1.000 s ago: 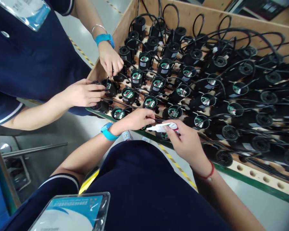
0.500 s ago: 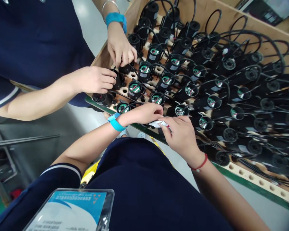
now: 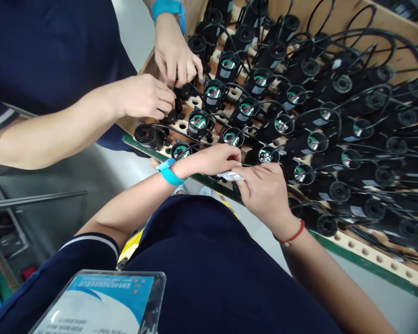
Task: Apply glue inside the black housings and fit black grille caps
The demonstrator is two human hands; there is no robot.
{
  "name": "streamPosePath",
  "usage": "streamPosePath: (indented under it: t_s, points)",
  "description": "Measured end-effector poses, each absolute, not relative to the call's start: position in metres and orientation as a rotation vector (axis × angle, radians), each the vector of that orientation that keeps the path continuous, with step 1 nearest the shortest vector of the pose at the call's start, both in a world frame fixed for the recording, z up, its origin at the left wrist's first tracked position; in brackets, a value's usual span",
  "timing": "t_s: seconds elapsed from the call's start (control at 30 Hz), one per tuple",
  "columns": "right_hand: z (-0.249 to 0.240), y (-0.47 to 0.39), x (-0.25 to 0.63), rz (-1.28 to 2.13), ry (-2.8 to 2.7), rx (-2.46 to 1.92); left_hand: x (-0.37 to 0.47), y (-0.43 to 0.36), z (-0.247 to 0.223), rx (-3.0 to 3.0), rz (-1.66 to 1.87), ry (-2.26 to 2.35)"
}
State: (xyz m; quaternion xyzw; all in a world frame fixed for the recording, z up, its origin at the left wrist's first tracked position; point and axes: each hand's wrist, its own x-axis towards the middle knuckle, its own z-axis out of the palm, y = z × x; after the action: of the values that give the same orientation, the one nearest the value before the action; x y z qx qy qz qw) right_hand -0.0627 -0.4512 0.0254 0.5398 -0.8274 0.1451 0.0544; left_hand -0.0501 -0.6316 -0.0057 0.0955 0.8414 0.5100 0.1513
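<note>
My left hand (image 3: 221, 158) reaches over the front edge of the tray, fingers closed; whatever its fingertips pinch is hidden. Close beside it, my right hand (image 3: 264, 188) is wrapped round a small white packet or tube (image 3: 231, 176), whose pale end sticks out toward my left hand. Right behind my hands stand black cylindrical housings, among them an open one (image 3: 269, 155) showing a green circuit board and thin wires. Another open housing (image 3: 181, 151) stands left of my left hand, with a black cable running from it.
Rows of black housings with looping cables fill the wooden tray (image 3: 360, 249). At its left end, a co-worker's two hands (image 3: 148, 97) handle a dark housing. A badge (image 3: 104, 301) hangs at my front.
The view has shifted slightly, so the tray's contents appear a little further right. My hands stay together at the white item. The co-worker's hands have moved closer together.
</note>
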Motion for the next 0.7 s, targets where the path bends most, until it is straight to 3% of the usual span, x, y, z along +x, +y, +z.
streamPosePath:
  t_s: [0.7]
  points:
    - [0.0216,-0.4517,-0.0614,0.319,-2.396,1.634,-0.0520,-0.6329,-0.0100,0.292,1.462,2.425]
